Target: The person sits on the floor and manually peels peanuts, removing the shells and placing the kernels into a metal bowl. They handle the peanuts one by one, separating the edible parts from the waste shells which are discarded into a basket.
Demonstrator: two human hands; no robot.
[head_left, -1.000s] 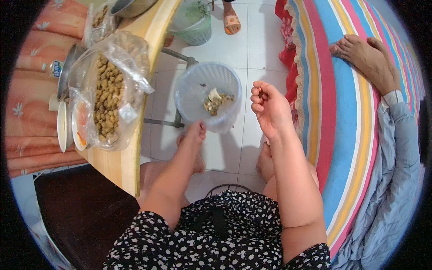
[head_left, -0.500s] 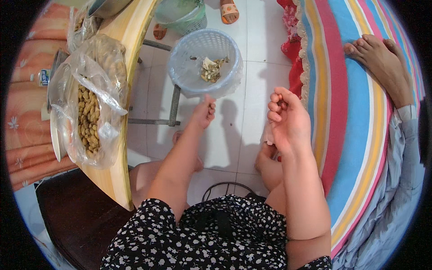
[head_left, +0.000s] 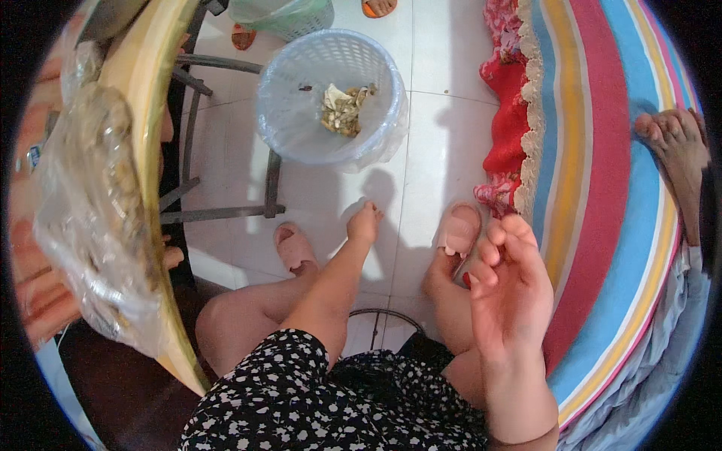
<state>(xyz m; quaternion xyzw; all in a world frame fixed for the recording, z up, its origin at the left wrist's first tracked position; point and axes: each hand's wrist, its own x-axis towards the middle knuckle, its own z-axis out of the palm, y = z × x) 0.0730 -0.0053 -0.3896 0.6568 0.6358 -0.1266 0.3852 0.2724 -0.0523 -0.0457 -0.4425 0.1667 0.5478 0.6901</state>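
Observation:
My left hand [head_left: 364,224] hovers over the floor, just on my side of a blue mesh waste basket [head_left: 274,113]. Its fingers are drawn together; whether anything sits in them is too small to see. Palm up, my right hand [head_left: 515,289] is raised near the bed's edge with its fingers curled in, and what they hold, if anything, is hidden. A clear liner covers the basket, and inside lies a small heap of peanut shells [head_left: 344,113]. Left of me, a clear plastic bag [head_left: 98,225] of unshelled peanuts rests on the wooden table [head_left: 147,68].
A green basket [head_left: 308,19] stands beyond the blue one. Dark metal legs [head_left: 272,184] support a frame by the table. The bed with a striped sheet [head_left: 602,150] fills the right side, with another person's foot [head_left: 677,143] on it. My pink slippers [head_left: 460,228] are on the tiled floor.
My left hand has drawn back from the basket's rim toward me. My right hand is lower and farther right, its fingers slightly looser. The view has shifted, and the peanut bag appears farther left.

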